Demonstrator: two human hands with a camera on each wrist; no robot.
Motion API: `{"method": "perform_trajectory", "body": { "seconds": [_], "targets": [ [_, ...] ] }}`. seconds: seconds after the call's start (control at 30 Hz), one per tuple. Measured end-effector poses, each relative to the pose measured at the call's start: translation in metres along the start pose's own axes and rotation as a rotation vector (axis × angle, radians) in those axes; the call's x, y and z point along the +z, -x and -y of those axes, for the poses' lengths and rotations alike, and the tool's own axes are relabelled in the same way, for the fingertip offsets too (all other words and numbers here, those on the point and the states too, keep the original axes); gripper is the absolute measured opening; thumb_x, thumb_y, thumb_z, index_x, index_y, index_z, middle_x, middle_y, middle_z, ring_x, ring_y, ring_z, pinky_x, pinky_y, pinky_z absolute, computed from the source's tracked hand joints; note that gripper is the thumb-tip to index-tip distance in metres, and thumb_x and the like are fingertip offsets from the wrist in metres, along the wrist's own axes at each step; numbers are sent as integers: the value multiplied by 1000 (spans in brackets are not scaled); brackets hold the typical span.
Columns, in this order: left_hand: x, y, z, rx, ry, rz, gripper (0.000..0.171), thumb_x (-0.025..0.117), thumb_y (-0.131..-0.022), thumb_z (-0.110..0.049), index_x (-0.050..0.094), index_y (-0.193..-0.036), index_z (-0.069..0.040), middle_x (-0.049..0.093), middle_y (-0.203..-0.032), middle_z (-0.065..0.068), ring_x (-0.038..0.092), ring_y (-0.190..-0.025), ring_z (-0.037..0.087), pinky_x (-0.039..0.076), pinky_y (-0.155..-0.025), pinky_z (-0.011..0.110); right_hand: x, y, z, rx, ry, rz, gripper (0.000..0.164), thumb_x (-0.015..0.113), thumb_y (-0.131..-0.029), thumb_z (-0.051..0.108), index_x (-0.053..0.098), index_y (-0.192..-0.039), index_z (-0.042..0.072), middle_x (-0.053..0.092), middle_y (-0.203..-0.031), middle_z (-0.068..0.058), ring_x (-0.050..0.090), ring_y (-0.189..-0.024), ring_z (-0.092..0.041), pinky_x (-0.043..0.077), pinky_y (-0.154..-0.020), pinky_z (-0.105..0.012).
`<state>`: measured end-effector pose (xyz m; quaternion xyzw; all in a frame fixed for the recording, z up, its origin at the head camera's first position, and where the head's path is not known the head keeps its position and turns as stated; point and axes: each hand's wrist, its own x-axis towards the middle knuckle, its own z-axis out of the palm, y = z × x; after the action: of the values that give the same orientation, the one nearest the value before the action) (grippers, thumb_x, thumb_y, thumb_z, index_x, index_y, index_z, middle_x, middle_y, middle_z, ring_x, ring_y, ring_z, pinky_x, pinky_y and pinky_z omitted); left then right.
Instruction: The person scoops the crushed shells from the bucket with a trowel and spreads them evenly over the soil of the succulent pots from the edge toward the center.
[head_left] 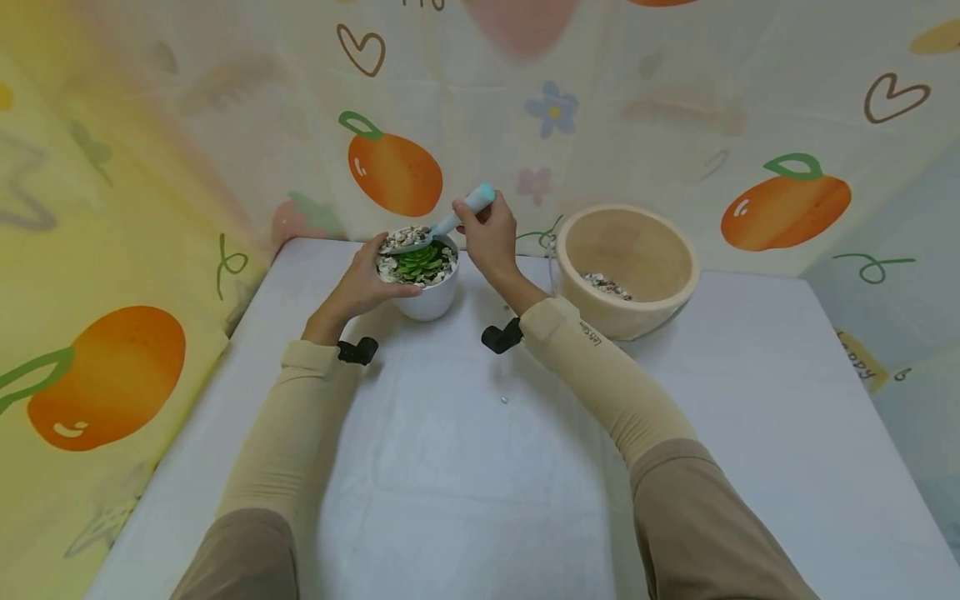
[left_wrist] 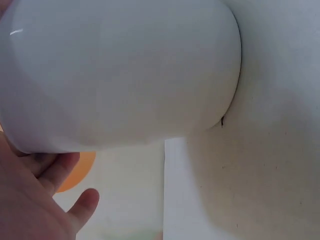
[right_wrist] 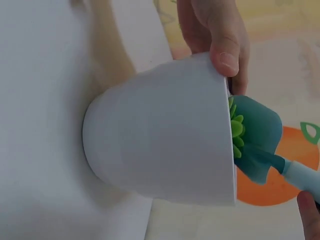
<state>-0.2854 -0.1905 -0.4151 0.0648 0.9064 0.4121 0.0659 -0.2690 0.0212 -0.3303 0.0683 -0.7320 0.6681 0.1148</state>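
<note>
A white flower pot stands on the table near its back edge, holding a green succulent ringed by pale pebbles. My left hand grips the pot at its left side, thumb along the near rim and fingers around the far side. In my right hand is the pale blue handle of a small garden trowel. Its teal blade lies over the pot's rim, just above the succulent, and carries pebbles in the head view. The left wrist view shows mostly the pot's smooth wall.
Right of the pot stands a large beige bowl-shaped planter with some pebbles at its bottom. One small pebble lies on the white-covered table. A printed curtain hangs right behind the table.
</note>
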Motion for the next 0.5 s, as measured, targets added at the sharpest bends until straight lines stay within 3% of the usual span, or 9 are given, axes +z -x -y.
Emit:
{"method": "perform_trajectory", "body": {
  "seconds": [0.23, 0.4, 0.5],
  "targets": [
    [4, 6, -1, -1, -71, -64, 122, 74, -55, -64, 8, -146, -16, 20, -148, 12, 23, -134, 33, 24, -105, 56, 7, -10, -27, -22, 15, -49, 32, 59, -87, 24, 49, -104, -1, 62, -98, -18, 64, -90, -26, 53, -78, -33],
    [-1, 5, -2, -3, -68, -11, 121, 74, -57, -61, 5, -146, -15, 16, -149, 12, 22, -134, 32, 23, -106, 56, 7, -11, -32, -41, 17, -41, 32, 59, -87, 27, 49, -103, 2, 62, -97, -15, 63, -92, -21, 53, -79, -30],
    [-4, 2, 0, 11, -17, 33, 119, 76, -61, -54, 3, -146, -16, 12, -150, 10, 20, -136, 29, 20, -108, 54, 4, -11, -30, -28, -9, -12, 32, 60, -86, 25, 48, -105, 2, 61, -99, -15, 62, -95, -23, 53, -80, -30]
  ]
}}
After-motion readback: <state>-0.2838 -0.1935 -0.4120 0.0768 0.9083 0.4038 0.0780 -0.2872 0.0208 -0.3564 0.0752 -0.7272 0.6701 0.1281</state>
